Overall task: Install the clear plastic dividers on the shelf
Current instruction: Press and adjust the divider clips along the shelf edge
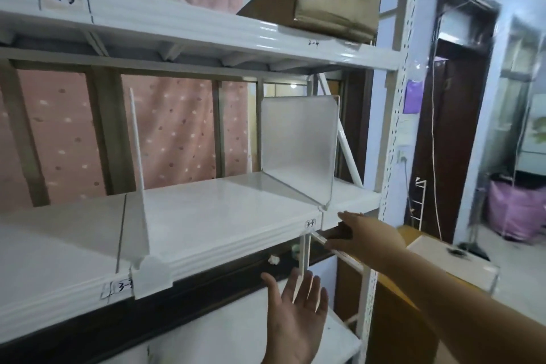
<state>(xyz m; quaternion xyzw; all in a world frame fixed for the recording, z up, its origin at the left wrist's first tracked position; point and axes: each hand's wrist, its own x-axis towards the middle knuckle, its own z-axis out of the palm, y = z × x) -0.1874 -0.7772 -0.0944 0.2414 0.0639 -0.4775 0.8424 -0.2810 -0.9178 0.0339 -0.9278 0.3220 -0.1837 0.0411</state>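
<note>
The white metal shelf [224, 224] carries two upright clear plastic dividers. The left divider [138, 168] is seen edge-on, with its clip [152, 275] over the front lip by label 3-3. The frosted right divider [298, 148] stands near label 3-4. A third clear divider [303, 260] hangs just below the front lip under label 3-4. My right hand [369, 236] reaches in from the right, its fingers on that divider's slanted top strip and its thumb raised. My left hand [298, 316] is beneath it, palm up with fingers spread, touching its lower edge.
A taped cardboard box [331, 0] sits on the upper shelf. The perforated shelf post [393, 133] stands at the right. Pink dotted fabric [174, 133] hangs behind. A lower shelf [334, 343] lies under my hands. A doorway [455, 127] and a wooden cabinet [393, 304] are to the right.
</note>
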